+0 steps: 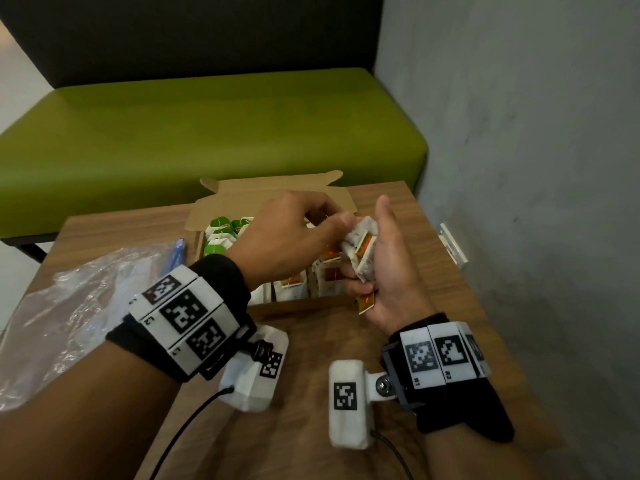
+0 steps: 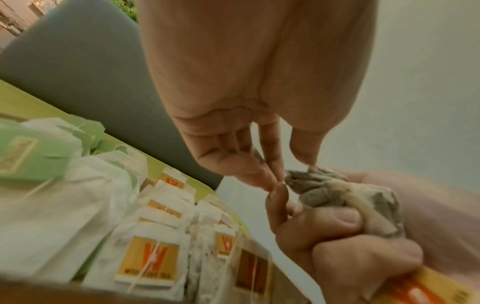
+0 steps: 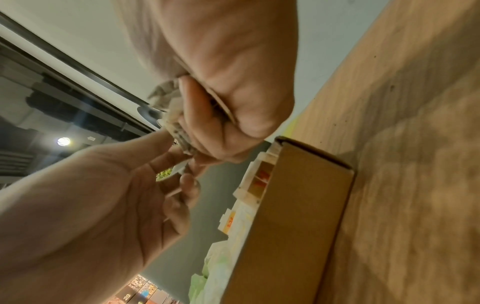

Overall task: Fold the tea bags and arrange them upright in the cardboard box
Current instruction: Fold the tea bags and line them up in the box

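My right hand (image 1: 381, 268) is held over the near right corner of the cardboard box (image 1: 298, 304), fingers curled round a bunch of crumpled white tea bags (image 1: 360, 247) with orange tags. My left hand (image 1: 341, 221) reaches across the box and pinches the top edge of that bunch with thumb and forefinger. In the left wrist view its fingertips (image 2: 272, 181) meet at the grey-white tea bag (image 2: 335, 195). The right wrist view shows tea bags (image 3: 176, 127) sticking out of my right fist. Green-tagged bags (image 1: 221, 233) and orange-tagged bags (image 1: 291, 282) stand upright in the box.
The box sits on a wooden table (image 1: 311, 427) with its lid open toward a green bench (image 1: 207, 133). A crumpled clear plastic bag (image 1: 79, 306) with a blue strip (image 1: 175, 254) lies at the left. A grey wall (image 1: 536, 168) runs along the table's right edge.
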A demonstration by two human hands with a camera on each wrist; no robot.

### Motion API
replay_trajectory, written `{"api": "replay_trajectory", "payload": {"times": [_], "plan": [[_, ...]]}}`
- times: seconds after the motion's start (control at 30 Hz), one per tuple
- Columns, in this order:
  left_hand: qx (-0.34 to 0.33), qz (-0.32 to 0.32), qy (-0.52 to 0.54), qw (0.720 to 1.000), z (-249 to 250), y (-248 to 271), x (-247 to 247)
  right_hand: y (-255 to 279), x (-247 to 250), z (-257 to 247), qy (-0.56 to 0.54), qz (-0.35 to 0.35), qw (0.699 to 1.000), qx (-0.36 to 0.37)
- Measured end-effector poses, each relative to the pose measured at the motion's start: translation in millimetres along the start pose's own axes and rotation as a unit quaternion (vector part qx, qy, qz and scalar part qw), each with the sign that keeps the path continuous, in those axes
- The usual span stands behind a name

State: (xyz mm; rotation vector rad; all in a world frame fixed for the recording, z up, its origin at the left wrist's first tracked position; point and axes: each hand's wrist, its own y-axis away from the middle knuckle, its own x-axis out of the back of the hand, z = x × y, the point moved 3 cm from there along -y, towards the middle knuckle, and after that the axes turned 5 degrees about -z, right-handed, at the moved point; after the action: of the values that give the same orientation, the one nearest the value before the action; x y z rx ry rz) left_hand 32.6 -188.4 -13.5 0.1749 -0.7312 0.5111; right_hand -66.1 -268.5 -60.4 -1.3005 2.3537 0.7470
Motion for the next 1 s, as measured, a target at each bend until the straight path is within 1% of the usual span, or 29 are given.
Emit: {"api": "replay_trajectory", "payload": {"times": [0.13,0.23,0.33,0.4,0.47,0.67,0.73,0.8,0.9,1.0], "plan": [[0.028,-0.084,0.051,0.995,1,3,1,2,-8,4,-0.035,-0.04,0.998,-0.021],[0.039,-0.107,0.069,0.991,5,7,5,3,-11,5,-0.033,-0.052,0.998,-0.028],[0.01,-0.114,-0.014,0.993,8,7,7,2,-14,7,-0.017,-0.054,0.998,-0.028],[0.004,-0.121,-0.051,0.991,9,7,8,3,-16,8,-0.027,-0.06,0.997,-0.041],[-0.002,-0.105,-0.055,0.993,8,7,10,3,-16,9,-0.053,-0.065,0.995,-0.054],[-0.022,-0.024,-0.055,0.998,8,8,14,3,-15,6,-0.132,-0.072,0.985,-0.083],[-0.024,-0.008,-0.021,0.999,8,8,14,2,-14,7,-0.152,-0.078,0.982,-0.086],[-0.01,-0.006,0.062,0.998,8,9,14,3,-13,5,-0.17,-0.085,0.978,-0.083],[0.032,0.009,0.183,0.982,5,14,16,2,-9,1,-0.185,-0.077,0.978,-0.064],[0.05,0.029,0.277,0.959,-1,13,16,0,-5,-1,-0.174,-0.043,0.982,-0.052]]}}
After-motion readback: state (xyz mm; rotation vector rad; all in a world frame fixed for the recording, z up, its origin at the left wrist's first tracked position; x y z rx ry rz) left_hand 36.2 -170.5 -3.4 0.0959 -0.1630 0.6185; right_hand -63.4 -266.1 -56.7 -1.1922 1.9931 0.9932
